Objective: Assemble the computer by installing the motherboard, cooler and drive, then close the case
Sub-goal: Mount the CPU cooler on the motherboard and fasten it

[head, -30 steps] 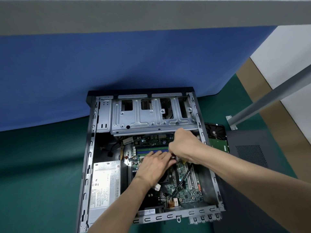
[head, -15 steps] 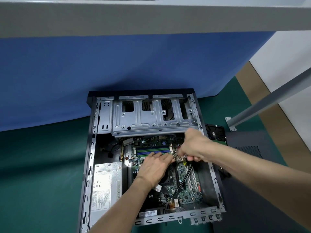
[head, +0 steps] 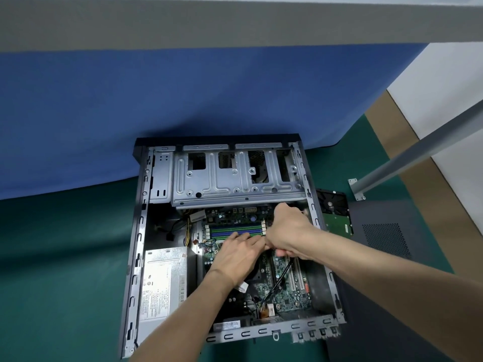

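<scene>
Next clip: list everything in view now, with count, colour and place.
case: one, black, open, mid-mat
drive cage: one, silver, case's far end
motherboard: one, green, inside case
power supply: one, silver, case's near-left
hard drive: one, black-green, right of case
side panel: one, dark grey, far right
mat: one, green, under everything
partition: one, blue, behind case
leg: one, grey, upper right
left hand: one, fingers on motherboard
right hand: one, curled over motherboard, contents hidden

Blue cloth (head: 183, 100) bkgd, green mat (head: 65, 257), white wall (head: 449, 82) at rt (grey pole (head: 418, 152) slanting).
</scene>
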`<state>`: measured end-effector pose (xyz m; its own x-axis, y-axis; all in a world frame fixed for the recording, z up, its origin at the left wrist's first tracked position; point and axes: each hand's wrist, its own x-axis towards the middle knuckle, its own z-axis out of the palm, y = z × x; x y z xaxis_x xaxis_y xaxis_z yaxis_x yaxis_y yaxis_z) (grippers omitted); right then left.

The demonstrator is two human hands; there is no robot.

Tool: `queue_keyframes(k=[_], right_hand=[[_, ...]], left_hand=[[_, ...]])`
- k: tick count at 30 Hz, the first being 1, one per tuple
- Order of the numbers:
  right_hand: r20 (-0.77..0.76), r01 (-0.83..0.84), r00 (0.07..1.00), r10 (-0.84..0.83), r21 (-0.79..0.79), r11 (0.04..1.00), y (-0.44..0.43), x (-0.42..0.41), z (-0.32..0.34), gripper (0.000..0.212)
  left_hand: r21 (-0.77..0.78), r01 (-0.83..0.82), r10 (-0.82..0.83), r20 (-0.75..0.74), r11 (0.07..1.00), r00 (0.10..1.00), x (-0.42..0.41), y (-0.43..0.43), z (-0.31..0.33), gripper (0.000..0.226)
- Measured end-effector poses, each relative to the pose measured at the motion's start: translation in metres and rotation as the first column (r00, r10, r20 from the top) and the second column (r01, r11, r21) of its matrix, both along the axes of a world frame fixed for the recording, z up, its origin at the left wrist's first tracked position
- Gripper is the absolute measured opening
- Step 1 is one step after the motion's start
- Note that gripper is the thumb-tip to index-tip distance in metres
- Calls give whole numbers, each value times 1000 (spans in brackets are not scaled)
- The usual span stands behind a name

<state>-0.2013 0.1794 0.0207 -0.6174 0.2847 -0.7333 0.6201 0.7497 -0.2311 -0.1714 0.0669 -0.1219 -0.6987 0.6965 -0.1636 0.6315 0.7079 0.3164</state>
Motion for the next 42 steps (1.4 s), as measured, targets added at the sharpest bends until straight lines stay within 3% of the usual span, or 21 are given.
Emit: queue_keyframes(k=[2, 4, 6, 7, 8, 10, 12, 14, 16, 18, 21, 22, 25, 28, 30, 32, 34, 36, 38, 40, 42], right_hand=[[58, 47, 997, -42, -90, 995, 5, 2, 4, 15], [115, -257, 955, 274, -139, 956, 15, 6, 17, 35], [86, -764, 646, 759, 86, 640, 21, 11, 21, 44], [60, -870, 465, 883, 217, 443, 20, 14, 19, 39], [6, -877, 411, 912, 277, 393, 17, 17, 15, 32], [-111, -700, 682, 723, 184, 690, 11, 15, 9, 22], [-59, -155, 987, 152, -52, 987, 14, 8, 2, 20], [62, 240, 971, -232, -188, 953, 22, 8, 3, 17], [107, 171, 983, -148, -255, 952, 26, 13, 5, 28], [40, -244, 966, 255, -181, 953, 25, 19, 11, 50], [-73, -750, 617, 784, 246, 614, 21, 22, 11, 42], [-113, -746, 610, 785, 252, 616, 18, 22, 11, 32], [-126, -314, 939, 319, 62, 948, 14, 14, 3, 15], [-17, 43, 999, -44, -76, 996, 11, 2, 2, 14], [42, -187, 980, 193, -121, 975, 18, 4, 11, 30], [17, -643, 764, 645, 108, 759, 25, 12, 13, 45], [-64, -757, 602, 796, 273, 594, 23, 22, 7, 33], [-146, -549, 808, 571, 162, 820, 19, 19, 2, 23], [-69, -49, 997, 46, -35, 998, 19, 6, -4, 18], [23, 294, 955, -294, -145, 945, 26, 1, -5, 16], [54, 292, 956, -287, -172, 941, 35, 7, -5, 13]], left_hand=[[9, -5, 5, -18, 1000, 1000, 0, 0, -1, 31], [-6, 1, -1, -20, 1000, 1000, 1, 0, -1, 35], [-19, 7, -7, -11, 1000, 1000, 2, -1, -2, 46], [-29, 8, -8, -16, 1000, 1000, 2, 0, -2, 49], [-33, 8, -9, -29, 999, 1000, 3, 0, -3, 49], [-30, 3, -4, -50, 1000, 999, 3, -1, -4, 43], [-6, -5, 5, -34, 1000, 999, 2, 0, -4, 31], [5, -3, 3, -50, 1000, 999, 2, 2, -3, 28], [-8, 1, -2, -64, 1000, 998, 1, 4, -5, 43], [-37, 14, -17, -60, 999, 998, 1, 3, -6, 53], [-46, 14, -16, -46, 999, 999, 2, 1, -7, 48], [-40, 17, -19, -52, 999, 998, 2, 1, -8, 44], [-12, 3, -4, -57, 1000, 998, 2, 1, -9, 31], [-5, -5, 4, -44, 1000, 999, 0, 2, -6, 28], [-48, -7, 6, -29, 999, 1000, 0, 3, -6, 36], [-56, -3, 3, -8, 998, 1000, 1, 3, -4, 46], [-42, 13, -14, -6, 999, 1000, 2, 2, -3, 40], [-4, 12, -12, -19, 1000, 1000, 1, 1, -3, 29], [27, -8, 9, -30, 1000, 1000, 0, 1, -2, 18], [31, -10, 12, -66, 999, 998, -1, 4, 0, 40], [38, -33, 36, -65, 999, 997, -1, 5, 1, 53]])
